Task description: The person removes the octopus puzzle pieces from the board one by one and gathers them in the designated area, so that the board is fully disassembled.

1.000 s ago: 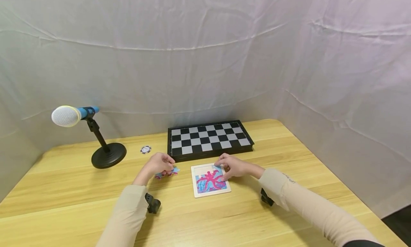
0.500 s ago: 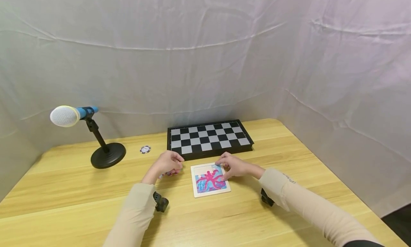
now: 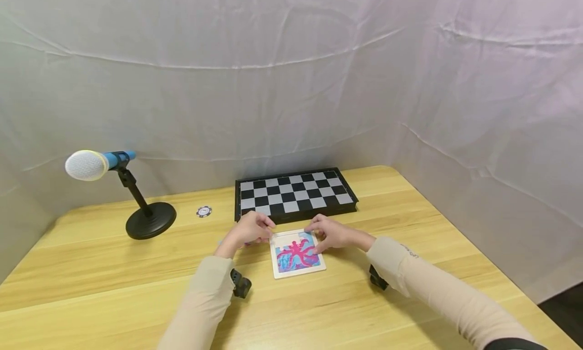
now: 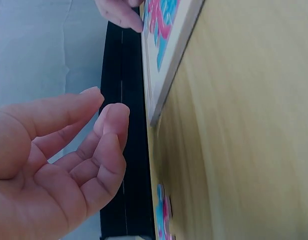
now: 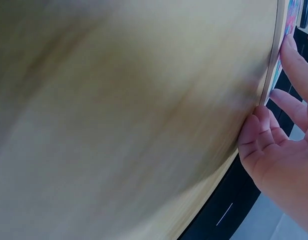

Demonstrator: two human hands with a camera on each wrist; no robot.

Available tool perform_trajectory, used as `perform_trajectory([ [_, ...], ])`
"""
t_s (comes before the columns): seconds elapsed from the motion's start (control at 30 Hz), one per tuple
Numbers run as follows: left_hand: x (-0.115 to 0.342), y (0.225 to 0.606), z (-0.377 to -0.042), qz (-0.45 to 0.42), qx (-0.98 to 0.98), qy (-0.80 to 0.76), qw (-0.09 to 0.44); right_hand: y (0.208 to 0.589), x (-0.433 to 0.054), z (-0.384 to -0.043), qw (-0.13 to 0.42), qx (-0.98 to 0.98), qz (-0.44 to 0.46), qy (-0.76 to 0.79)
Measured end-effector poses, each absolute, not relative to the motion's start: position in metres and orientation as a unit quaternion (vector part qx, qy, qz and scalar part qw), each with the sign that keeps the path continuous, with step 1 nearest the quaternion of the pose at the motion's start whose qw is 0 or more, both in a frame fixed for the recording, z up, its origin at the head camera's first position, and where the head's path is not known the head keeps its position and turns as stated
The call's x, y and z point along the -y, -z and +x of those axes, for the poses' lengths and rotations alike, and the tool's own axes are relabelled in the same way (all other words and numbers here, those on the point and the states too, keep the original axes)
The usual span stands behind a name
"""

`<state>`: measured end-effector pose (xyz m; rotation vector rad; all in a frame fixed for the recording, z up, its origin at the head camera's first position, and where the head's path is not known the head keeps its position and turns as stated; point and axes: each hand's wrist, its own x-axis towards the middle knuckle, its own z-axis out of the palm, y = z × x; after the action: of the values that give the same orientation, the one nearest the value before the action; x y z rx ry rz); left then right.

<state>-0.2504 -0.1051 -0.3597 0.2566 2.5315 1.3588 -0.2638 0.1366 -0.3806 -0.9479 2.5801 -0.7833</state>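
A white-framed jigsaw puzzle point(image 3: 298, 254) with a pink octopus on blue lies on the table; its upper left part is bare. My left hand point(image 3: 250, 227) hovers by the frame's upper left corner. In the left wrist view, its thumb and fingers are loosely bent with a gap, and nothing shows between them. Loose puzzle pieces point(image 4: 162, 215) lie on the table below that hand, mostly hidden in the head view. My right hand point(image 3: 334, 233) rests at the frame's right side. Its thumb and forefinger touch the puzzle, while the other fingers point(image 5: 249, 132) bend beside the edge.
Behind the puzzle lies a black-and-white chessboard point(image 3: 296, 193), close to both hands. A blue microphone point(image 3: 97, 164) stands on a black stand point(image 3: 150, 221) at the left, with a poker chip point(image 3: 204, 211) nearby. A grey cloth point(image 3: 255, 87) hangs behind the wooden table point(image 3: 114, 284).
My left hand has moved right, from over the loose pieces to the puzzle frame's upper left corner. The right hand stays at the frame's right side.
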Motion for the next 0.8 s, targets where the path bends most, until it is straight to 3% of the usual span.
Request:
perform_trajectory([
  [0.8,0.064,0.365,-0.260,0.141,-0.872,-0.437,0.170,0.384,-0.140,-0.267,0.130,-0.891,-0.334,0.280],
])
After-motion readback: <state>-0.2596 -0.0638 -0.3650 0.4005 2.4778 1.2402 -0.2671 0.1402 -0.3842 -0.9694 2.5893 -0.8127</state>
